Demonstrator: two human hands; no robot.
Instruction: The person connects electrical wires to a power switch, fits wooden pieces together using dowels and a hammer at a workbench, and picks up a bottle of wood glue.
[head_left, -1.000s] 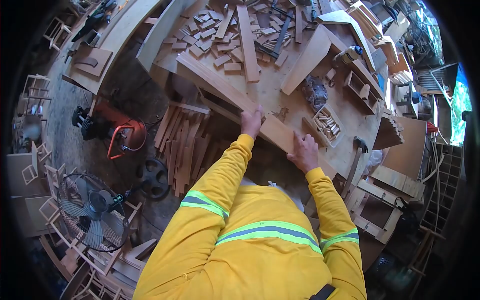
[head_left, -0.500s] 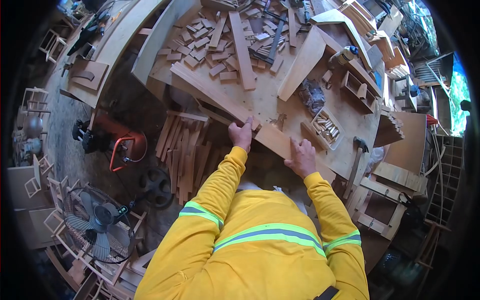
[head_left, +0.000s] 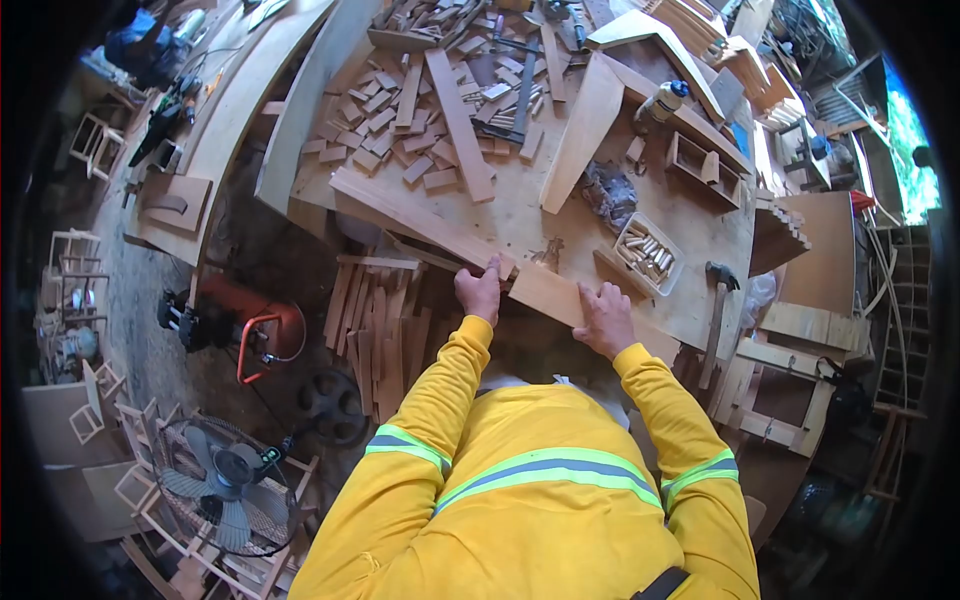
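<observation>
My left hand (head_left: 478, 293) is closed on the right end of a long, narrow wooden board (head_left: 415, 222), which lies slantwise along the near edge of the workbench (head_left: 515, 225). Under the fingers of my right hand (head_left: 606, 320) is a shorter, wider wooden board (head_left: 546, 293), gripped near its right part. The two boards' ends face each other with a narrow gap between them. The underside of each board and some of my fingertips are hidden.
Small wooden blocks (head_left: 375, 105) pile up at the bench's back left. To the right are a tray of dowels (head_left: 648, 255), a hammer (head_left: 717, 300), a bottle (head_left: 660, 105) and a wooden box (head_left: 705, 165). A fan (head_left: 230, 480) and an orange compressor (head_left: 265, 325) stand lower left.
My view has tilted and shifted slightly, so the bench contents appear a little further left. Both hands keep their hold on the same boards, and the gap between the ends looks slightly wider.
</observation>
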